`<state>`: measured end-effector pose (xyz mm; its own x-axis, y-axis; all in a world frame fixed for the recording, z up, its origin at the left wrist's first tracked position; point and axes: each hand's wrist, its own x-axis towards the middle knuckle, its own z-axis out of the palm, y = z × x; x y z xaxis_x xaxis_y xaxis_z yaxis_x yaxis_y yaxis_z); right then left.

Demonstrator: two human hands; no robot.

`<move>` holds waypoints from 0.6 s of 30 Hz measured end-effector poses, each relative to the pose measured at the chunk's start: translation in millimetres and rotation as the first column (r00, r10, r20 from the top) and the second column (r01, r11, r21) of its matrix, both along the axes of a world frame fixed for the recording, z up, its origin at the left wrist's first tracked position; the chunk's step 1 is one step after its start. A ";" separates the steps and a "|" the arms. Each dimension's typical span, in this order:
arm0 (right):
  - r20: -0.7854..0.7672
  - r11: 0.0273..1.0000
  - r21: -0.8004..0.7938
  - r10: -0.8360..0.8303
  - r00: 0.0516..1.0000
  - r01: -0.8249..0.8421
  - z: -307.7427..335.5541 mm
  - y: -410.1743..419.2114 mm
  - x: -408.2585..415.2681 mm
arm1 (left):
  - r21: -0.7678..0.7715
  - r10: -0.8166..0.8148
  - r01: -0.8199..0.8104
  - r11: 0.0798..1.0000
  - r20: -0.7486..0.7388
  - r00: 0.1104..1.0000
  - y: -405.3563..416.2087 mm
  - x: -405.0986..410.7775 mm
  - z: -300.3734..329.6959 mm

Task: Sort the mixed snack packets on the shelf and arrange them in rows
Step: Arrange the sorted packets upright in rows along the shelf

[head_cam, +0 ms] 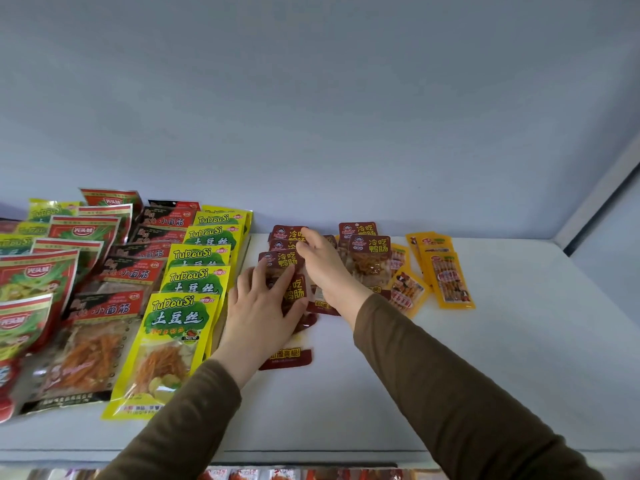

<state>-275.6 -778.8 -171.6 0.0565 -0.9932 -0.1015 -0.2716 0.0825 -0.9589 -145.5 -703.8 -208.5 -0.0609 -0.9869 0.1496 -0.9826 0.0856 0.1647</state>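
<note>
The left hand (258, 306) is laid flat, fingers spread, on a row of dark red packets (282, 259) mid-shelf. The right hand (320, 261), open, is rested over them. Yellow packets (450, 278) are scattered rightward; sorted rows (187, 282) are ranged toward the white shelf's (502, 358) left edge.

Shelf (485, 375): bare white surface across the front centre and the whole right side, open to approach from the front edge. Left third blocked by overlapping rows of yellow packets (180, 327), black packets (104, 317) and red-green packets (34, 282). Centre rear occupied by dark red packets (369, 247) and, just beside them, orange packets (446, 278); back wall (346, 116) closes the rear.
</note>
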 end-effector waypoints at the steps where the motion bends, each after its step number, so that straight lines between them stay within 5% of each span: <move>1: 0.024 1.000 0.015 0.001 1.000 -0.001 1.5 -1.0 2.7 | 0.018 -0.012 0.013 1.000 -0.039 0.999 -0.4 -2.5 -1.7; 8: 0.056 0.983 0.176 -0.063 0.996 0.052 6.1 -11.3 1.0 | 0.104 -0.026 0.034 0.994 -0.075 0.997 7.0 -9.2 -7.3; 18: -0.266 0.962 0.267 0.020 0.964 0.054 35.7 -26.7 12.5 | 0.133 -0.002 0.027 0.991 -0.187 0.982 7.0 -8.2 -2.8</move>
<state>-263.1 -805.5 -135.9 -0.0253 -0.9269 -0.3745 -0.5079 0.3346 -0.7938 -153.7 -696.8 -211.3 -0.0587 -0.9979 0.0262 -0.9324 0.0642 0.3556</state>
